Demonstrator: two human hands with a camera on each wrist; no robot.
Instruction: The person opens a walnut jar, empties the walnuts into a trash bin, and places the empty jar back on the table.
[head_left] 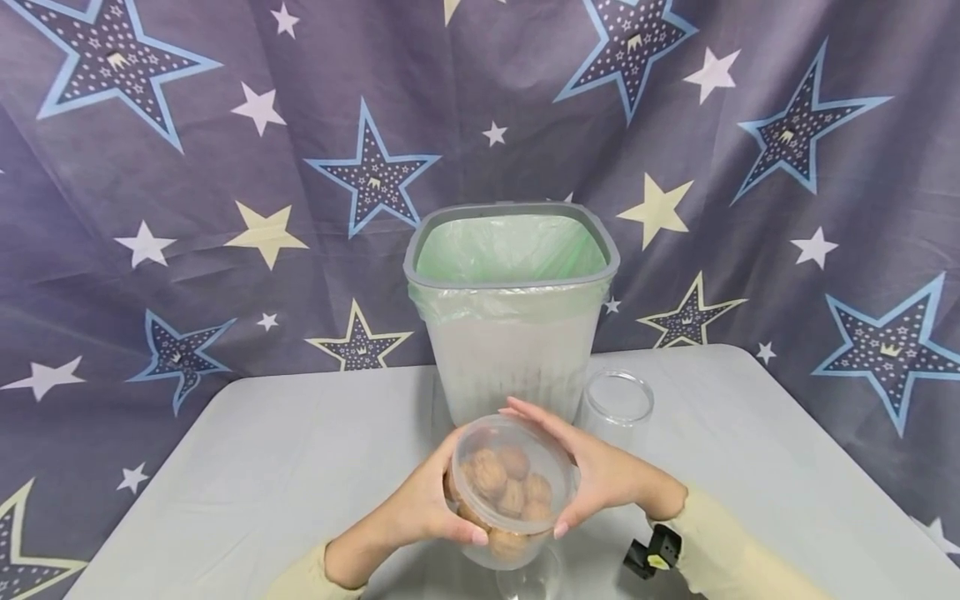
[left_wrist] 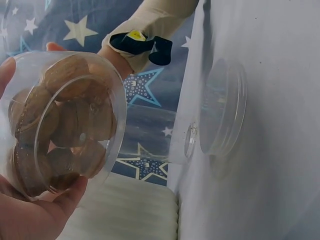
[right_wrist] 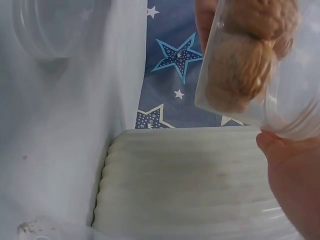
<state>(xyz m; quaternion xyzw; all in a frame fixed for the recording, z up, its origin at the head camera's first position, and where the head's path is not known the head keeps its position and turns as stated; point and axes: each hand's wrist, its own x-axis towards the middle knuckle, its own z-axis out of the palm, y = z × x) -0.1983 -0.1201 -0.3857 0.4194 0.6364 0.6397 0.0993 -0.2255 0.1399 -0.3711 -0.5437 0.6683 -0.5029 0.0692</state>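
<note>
A clear round plastic container [head_left: 487,554] with several walnuts [head_left: 512,498] inside is held up above the table between both hands. My left hand [head_left: 422,504] grips its left side, the thumb low on the near wall. On the right side my right hand [head_left: 600,471] grips near the rim, thumb at the front and fingers toward the back. In the right wrist view the walnuts [right_wrist: 237,75] rest against the container's wall and base. A clear shallow round piece [left_wrist: 222,107], which looks like a lid, lies on the table below the container.
Behind the hands stands a tall bin [head_left: 517,350] lined with a greenish bag [head_left: 517,250]. A clear empty-looking jar [head_left: 618,408] stands to its right on the grey-white table [head_left: 300,467]. A star-patterned curtain [head_left: 465,83] hangs behind.
</note>
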